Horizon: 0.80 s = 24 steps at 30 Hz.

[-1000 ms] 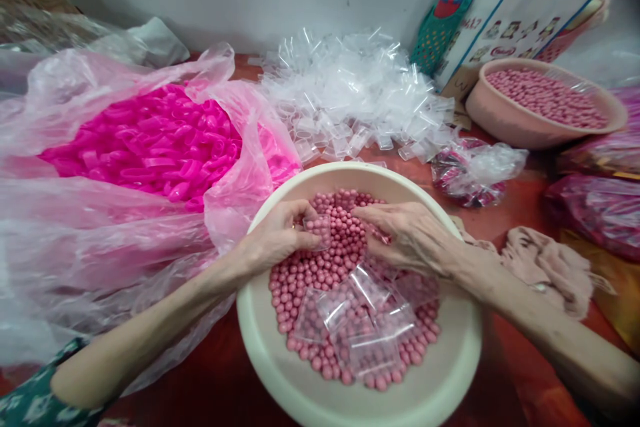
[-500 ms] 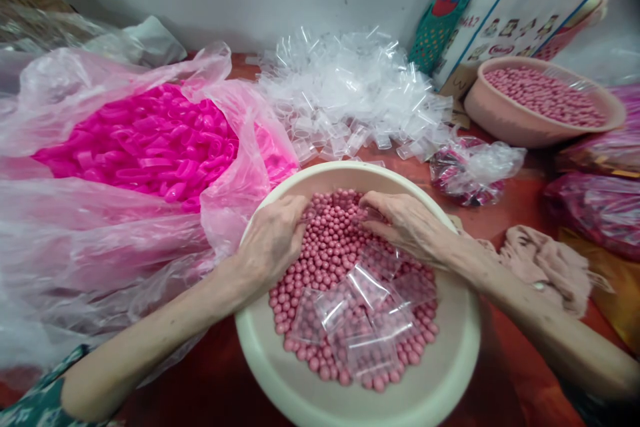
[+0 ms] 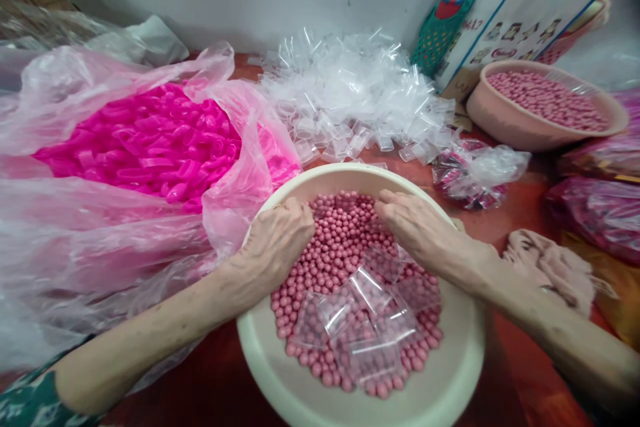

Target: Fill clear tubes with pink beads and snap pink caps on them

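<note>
A cream basin [image 3: 440,353] holds a heap of round pink beads [image 3: 333,250]. Several clear plastic sleeves [image 3: 370,290] lie on the beads in its front half. My left hand [image 3: 280,233] is over the basin's left side at the edge of the beads, its fingers curled closed. Across from it, my right hand [image 3: 417,227] is at the right edge of the beads, also with its fingers bent closed. Whatever the fingers of either hand grip is hidden from view.
On the left, an open plastic bag [image 3: 240,113] holds bright pink plastic pieces [image 3: 155,140]. Behind the basin lies a pile of clear plastic pieces [image 3: 350,93]. To the right are a pink bowl [image 3: 520,123] of beads, a knotted bag [image 3: 475,173] and a crumpled cloth [image 3: 550,270].
My hands have moved slightly apart across the beads, and the fingers of my right hand are more tightly curled. The sleeves on the beads stay in the same arrangement.
</note>
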Available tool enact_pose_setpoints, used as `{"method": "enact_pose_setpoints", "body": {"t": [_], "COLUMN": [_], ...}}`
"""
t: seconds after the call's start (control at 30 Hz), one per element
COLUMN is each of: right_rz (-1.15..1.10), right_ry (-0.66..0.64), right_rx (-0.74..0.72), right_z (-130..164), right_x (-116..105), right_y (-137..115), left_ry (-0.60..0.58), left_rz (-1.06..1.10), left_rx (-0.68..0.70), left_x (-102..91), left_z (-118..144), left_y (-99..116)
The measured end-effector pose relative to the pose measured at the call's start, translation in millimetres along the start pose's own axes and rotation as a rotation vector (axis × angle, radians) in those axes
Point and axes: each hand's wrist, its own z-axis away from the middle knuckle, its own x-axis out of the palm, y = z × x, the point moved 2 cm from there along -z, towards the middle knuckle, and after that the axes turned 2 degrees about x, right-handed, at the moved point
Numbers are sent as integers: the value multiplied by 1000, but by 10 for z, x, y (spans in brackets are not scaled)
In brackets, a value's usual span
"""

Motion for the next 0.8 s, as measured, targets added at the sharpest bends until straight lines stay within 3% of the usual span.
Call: {"method": "enact_pose_setpoints", "body": {"t": [0.1, 0.23, 0.53, 0.7, 0.8], "right_rz": [-131, -210, -268, -285, -293], "right_ry": [-36, -61, -8, -44, -52], "right_rx": [33, 106, 2, 28, 38], "right_z": [-53, -97, -54, -58, -77], "right_x": [-12, 13, 249, 354, 400], "right_y": [60, 81, 5, 105, 140], "left_ry": [60, 27, 95, 99, 130], "left_rz": [-108, -63, 52, 25, 84], "left_rx": [20, 41, 154, 101, 146], "left_x": [-46, -100, -56, -164, -122], "left_z": [-37, -112, -114, -289, -417], "left_y": [16, -31, -111, -80, -107]}}
